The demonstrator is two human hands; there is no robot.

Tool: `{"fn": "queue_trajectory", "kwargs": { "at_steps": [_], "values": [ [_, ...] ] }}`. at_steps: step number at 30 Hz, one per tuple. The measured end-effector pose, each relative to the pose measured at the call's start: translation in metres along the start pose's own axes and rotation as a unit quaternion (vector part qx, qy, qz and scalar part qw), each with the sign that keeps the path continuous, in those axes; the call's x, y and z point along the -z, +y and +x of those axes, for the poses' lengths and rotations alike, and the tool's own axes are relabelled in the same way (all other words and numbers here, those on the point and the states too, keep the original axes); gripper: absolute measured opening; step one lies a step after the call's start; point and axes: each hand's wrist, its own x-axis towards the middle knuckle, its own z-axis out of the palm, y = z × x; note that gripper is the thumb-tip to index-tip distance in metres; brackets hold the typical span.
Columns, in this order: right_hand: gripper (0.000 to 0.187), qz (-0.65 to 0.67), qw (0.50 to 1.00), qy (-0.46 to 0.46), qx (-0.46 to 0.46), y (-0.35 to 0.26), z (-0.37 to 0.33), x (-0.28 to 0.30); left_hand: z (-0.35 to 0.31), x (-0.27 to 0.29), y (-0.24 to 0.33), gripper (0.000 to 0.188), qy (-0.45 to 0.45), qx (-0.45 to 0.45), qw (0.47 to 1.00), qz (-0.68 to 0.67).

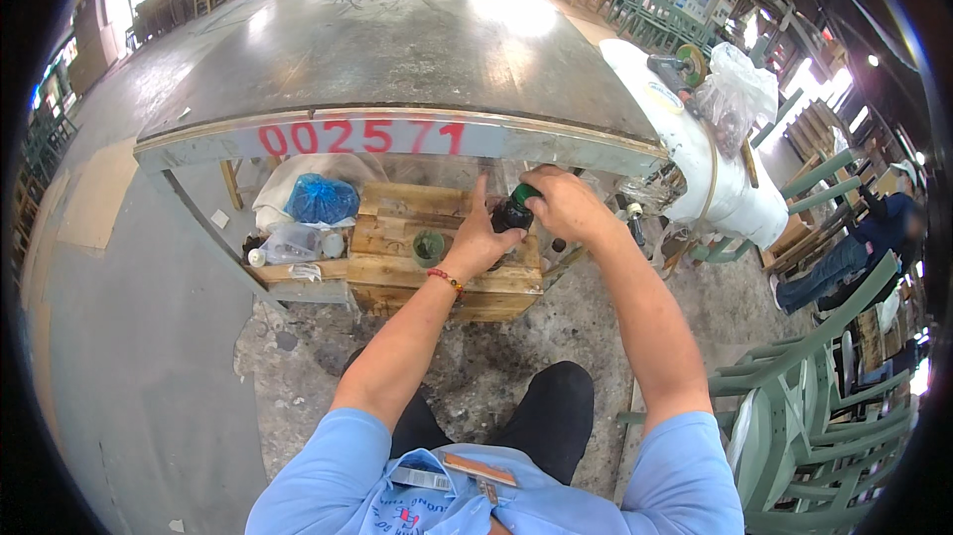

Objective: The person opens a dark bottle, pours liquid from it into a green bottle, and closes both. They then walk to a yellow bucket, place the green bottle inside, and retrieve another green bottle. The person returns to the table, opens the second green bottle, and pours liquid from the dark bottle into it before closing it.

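Observation:
Over the wooden box (392,284) my left hand (475,239) is closed around a small dark bottle (512,217), its index finger stretched upward. The bottle is tilted, and my palm and fingers hide part of it. My right hand (568,202) comes from the right, its fingers closed on the green cap (523,194) at the bottle's upper end. Whether the cap is loose from the bottle I cannot tell. Left of my left hand, a green-tinted cup (429,248) stands on the box top.
Just beyond my hands is the front edge of a large metal-topped table (397,59). Left of the box lie a blue plastic bag (323,200) and a clear plastic bottle (290,243). Green chairs (809,416) are stacked at right; a person (864,237) stands farther back.

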Motion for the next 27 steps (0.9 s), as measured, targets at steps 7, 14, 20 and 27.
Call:
{"fn": "queue_trajectory", "kwargs": {
  "at_steps": [7,14,20,27],
  "values": [
    [0.039,-0.041,0.998,-0.041,0.014,-0.003,0.004,0.001,0.002,-0.001,-0.006,0.116,0.015,-0.005,1.0,-0.01],
    [0.036,-0.096,0.988,-0.087,-0.088,-0.016,0.015,0.0,0.001,-0.004,-0.008,0.116,0.022,-0.003,1.0,-0.005],
    [0.043,-0.037,0.997,-0.069,0.002,-0.001,0.014,0.008,-0.003,-0.007,0.0,0.116,0.026,0.006,1.0,0.005],
    [0.045,-0.065,0.991,-0.116,0.018,-0.005,0.023,0.008,-0.005,0.005,0.001,0.115,0.04,0.014,0.999,0.007]
  ]
}}
